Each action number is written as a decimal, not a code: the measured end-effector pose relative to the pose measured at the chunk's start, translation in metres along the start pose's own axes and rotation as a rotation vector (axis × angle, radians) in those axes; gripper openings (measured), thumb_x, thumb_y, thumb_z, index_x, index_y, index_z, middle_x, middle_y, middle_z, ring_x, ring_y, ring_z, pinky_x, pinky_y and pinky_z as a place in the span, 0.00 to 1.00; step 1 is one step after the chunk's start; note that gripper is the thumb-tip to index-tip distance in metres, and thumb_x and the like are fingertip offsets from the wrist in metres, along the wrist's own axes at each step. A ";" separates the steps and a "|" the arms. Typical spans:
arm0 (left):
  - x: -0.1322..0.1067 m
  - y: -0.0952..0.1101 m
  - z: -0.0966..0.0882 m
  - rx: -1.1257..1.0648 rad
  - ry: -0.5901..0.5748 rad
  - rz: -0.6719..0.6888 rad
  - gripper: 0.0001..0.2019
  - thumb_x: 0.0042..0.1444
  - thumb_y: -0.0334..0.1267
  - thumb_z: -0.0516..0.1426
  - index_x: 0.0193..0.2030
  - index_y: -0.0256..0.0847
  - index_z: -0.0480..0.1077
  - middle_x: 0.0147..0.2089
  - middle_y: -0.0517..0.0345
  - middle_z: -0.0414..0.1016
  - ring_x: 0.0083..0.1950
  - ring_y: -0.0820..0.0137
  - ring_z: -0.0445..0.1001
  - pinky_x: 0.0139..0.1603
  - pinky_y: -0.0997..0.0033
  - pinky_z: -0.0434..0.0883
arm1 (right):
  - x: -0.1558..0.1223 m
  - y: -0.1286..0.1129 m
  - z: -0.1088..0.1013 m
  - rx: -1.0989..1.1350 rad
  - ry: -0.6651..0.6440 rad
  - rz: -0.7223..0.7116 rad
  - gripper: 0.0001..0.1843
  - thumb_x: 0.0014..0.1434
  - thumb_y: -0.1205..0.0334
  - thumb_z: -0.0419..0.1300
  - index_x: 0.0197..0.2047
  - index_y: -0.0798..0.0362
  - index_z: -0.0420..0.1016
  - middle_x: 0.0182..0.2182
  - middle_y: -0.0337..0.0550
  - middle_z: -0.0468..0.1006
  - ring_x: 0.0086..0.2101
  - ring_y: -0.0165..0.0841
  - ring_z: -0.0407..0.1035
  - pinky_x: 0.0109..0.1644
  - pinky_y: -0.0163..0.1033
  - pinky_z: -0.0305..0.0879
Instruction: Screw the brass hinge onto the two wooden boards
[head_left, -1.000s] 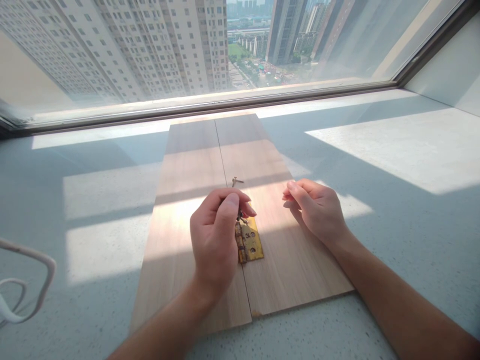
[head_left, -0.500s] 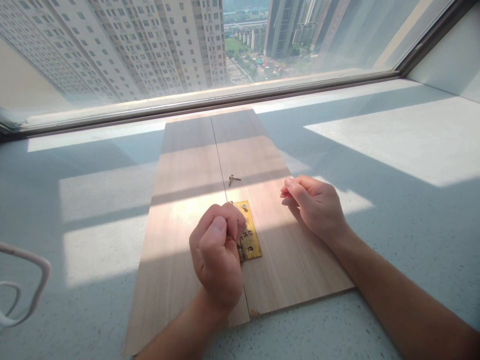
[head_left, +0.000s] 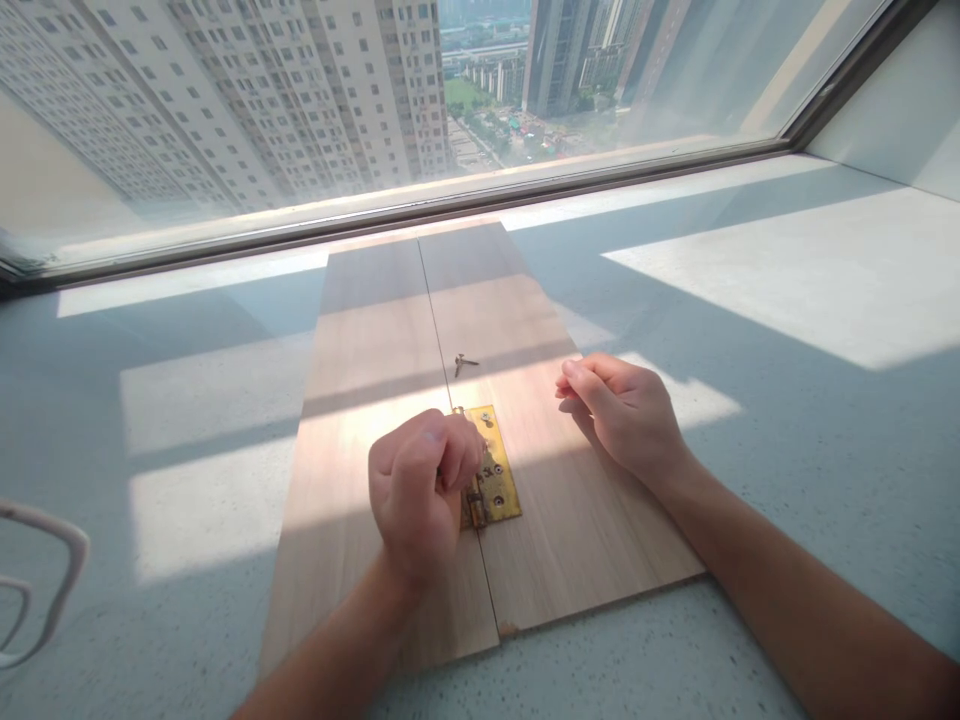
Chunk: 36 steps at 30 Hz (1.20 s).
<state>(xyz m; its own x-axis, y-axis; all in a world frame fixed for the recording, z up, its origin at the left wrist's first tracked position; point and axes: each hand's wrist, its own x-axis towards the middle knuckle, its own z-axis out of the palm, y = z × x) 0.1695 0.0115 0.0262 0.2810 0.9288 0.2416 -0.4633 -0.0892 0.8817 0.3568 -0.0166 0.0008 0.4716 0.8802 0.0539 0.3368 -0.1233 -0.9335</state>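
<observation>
A: Hinge location?
B: The brass hinge [head_left: 495, 472] straddles the seam between the left board [head_left: 360, 360] and right board [head_left: 555, 520]. The left hand [head_left: 418, 490], clenched, covers its 9 o'clock leaf; what it grips cannot be told.
A: Surroundings?
B: The right hand [head_left: 626, 415], loosely curled, rests at 2 o'clock. A loose screw [head_left: 463, 362] lies at 12 o'clock.

no readable text, label, brand, number or sign shows on anything here.
</observation>
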 end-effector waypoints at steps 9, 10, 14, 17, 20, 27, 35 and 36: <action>-0.016 0.000 -0.002 0.320 0.201 0.277 0.15 0.67 0.40 0.54 0.29 0.40 0.70 0.27 0.59 0.70 0.32 0.70 0.72 0.36 0.67 0.69 | 0.000 0.000 0.000 -0.016 -0.008 -0.018 0.20 0.62 0.48 0.58 0.26 0.52 0.77 0.24 0.40 0.78 0.27 0.30 0.74 0.31 0.35 0.69; -0.016 0.000 0.000 0.301 0.175 0.250 0.16 0.67 0.41 0.54 0.28 0.40 0.69 0.25 0.60 0.69 0.30 0.70 0.71 0.34 0.67 0.68 | 0.000 0.000 0.000 -0.017 -0.009 -0.021 0.20 0.62 0.48 0.58 0.26 0.53 0.76 0.25 0.40 0.78 0.27 0.30 0.74 0.31 0.35 0.69; -0.010 0.005 0.008 0.150 0.074 0.169 0.25 0.67 0.47 0.53 0.20 0.39 0.56 0.19 0.64 0.54 0.22 0.76 0.57 0.24 0.71 0.57 | -0.001 0.001 -0.001 -0.013 -0.006 -0.037 0.19 0.62 0.49 0.58 0.26 0.53 0.76 0.24 0.40 0.78 0.28 0.30 0.74 0.31 0.34 0.69; -0.006 0.008 0.010 0.072 -0.009 0.172 0.28 0.67 0.49 0.51 0.17 0.38 0.51 0.16 0.64 0.47 0.20 0.76 0.52 0.22 0.70 0.53 | -0.001 0.002 -0.001 -0.010 -0.012 -0.044 0.19 0.62 0.50 0.58 0.26 0.53 0.76 0.24 0.40 0.77 0.27 0.30 0.73 0.31 0.34 0.69; -0.001 0.008 0.009 0.069 -0.134 0.157 0.27 0.67 0.44 0.50 0.16 0.37 0.51 0.15 0.63 0.48 0.18 0.77 0.51 0.21 0.69 0.51 | 0.000 0.002 -0.001 -0.016 -0.017 -0.058 0.19 0.62 0.51 0.57 0.26 0.53 0.76 0.24 0.39 0.77 0.28 0.29 0.72 0.31 0.33 0.68; 0.006 0.009 0.000 0.294 -0.064 0.157 0.22 0.64 0.33 0.52 0.17 0.38 0.57 0.20 0.61 0.61 0.23 0.75 0.64 0.24 0.70 0.61 | -0.001 0.001 -0.001 -0.032 -0.017 -0.031 0.18 0.62 0.51 0.57 0.26 0.53 0.76 0.23 0.38 0.76 0.24 0.27 0.69 0.29 0.33 0.66; 0.010 0.051 -0.009 1.317 -0.362 0.276 0.14 0.65 0.45 0.49 0.32 0.40 0.65 0.26 0.58 0.68 0.27 0.69 0.65 0.25 0.69 0.59 | -0.001 -0.001 0.000 -0.034 0.016 -0.038 0.18 0.61 0.50 0.58 0.26 0.53 0.76 0.24 0.39 0.77 0.26 0.30 0.73 0.31 0.34 0.68; 0.011 0.057 -0.010 1.431 -0.367 0.288 0.15 0.64 0.48 0.49 0.31 0.40 0.65 0.25 0.58 0.68 0.25 0.68 0.64 0.23 0.70 0.57 | -0.001 -0.001 0.000 -0.034 0.017 -0.038 0.18 0.61 0.50 0.58 0.26 0.53 0.76 0.24 0.39 0.78 0.26 0.30 0.73 0.31 0.34 0.68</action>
<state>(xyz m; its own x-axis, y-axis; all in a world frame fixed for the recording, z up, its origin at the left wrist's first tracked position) 0.1377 0.0207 0.0753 0.6152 0.6988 0.3650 0.5897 -0.7151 0.3753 0.3557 -0.0172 0.0017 0.4717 0.8766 0.0955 0.3819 -0.1055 -0.9182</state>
